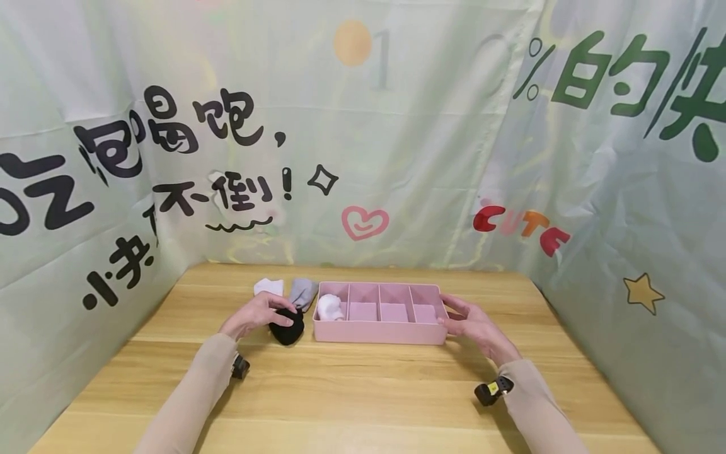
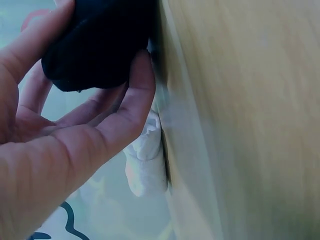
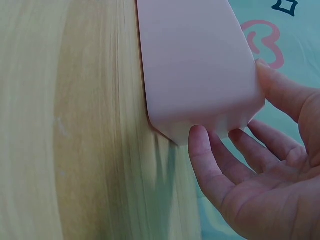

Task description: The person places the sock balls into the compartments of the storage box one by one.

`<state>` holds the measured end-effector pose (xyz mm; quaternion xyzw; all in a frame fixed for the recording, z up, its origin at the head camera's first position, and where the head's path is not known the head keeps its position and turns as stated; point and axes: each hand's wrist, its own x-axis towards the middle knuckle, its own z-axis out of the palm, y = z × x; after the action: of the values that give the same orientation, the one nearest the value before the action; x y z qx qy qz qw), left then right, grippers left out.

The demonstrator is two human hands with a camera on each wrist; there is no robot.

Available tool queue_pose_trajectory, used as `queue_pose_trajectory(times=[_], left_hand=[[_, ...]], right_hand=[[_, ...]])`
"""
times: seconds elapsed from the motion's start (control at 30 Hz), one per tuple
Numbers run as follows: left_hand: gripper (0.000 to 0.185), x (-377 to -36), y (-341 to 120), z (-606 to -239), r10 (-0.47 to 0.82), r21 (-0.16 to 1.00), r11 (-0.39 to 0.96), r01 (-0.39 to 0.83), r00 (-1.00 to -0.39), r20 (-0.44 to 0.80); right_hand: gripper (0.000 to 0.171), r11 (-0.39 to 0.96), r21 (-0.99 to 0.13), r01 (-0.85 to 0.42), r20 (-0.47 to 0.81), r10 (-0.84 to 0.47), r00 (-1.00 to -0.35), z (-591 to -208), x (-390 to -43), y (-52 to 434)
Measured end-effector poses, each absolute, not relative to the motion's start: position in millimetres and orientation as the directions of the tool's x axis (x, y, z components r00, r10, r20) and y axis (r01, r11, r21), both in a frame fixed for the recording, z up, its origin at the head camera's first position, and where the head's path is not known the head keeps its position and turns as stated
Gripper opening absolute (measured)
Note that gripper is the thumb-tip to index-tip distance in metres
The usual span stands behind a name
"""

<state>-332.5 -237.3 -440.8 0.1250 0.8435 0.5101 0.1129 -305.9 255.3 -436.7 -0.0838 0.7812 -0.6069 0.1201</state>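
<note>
A black rolled sock (image 1: 287, 326) is pinched between the thumb and fingers of my left hand (image 1: 262, 313), left of the pink divided box. In the left wrist view the dark sock (image 2: 102, 45) fills the space between thumb and fingertips. My right hand (image 1: 473, 325) holds the right end of the pink box (image 1: 380, 333). Its thumb and fingertips touch the box's end and corner in the right wrist view. A white rolled sock (image 1: 330, 307) lies in the leftmost compartment; the other compartments hold nothing visible.
Behind the black sock lie a grey sock (image 1: 303, 292) and another white sock (image 1: 269, 287) on the wooden table (image 1: 363, 391). Printed cloth (image 1: 397, 157) hangs around the table's back and sides.
</note>
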Motion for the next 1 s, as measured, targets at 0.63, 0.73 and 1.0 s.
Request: queue_pose_trajectory(times=[0.63,0.73,1.0], left_hand=[[0.027,-329,-235,-439,0.3,0.906,0.394,0.156,-0.953,0.034],[0.03,-331,-236,-438,0.272,0.918,0.364,0.158,-0.961,0.057],[0.041,-332,-230,-428,0.21,0.935,0.334,0.118,-0.976,0.048]], right_hand=[[0.074,0.243,-0.97,0.012,-0.086,-0.295,-0.951,-437,-304,251],[0.073,0.24,-0.971,0.015,-0.087,-0.295,-0.951,-437,-304,251],[0.073,0.229,-0.973,0.017,-0.085,-0.291,-0.953,-437,-304,254]])
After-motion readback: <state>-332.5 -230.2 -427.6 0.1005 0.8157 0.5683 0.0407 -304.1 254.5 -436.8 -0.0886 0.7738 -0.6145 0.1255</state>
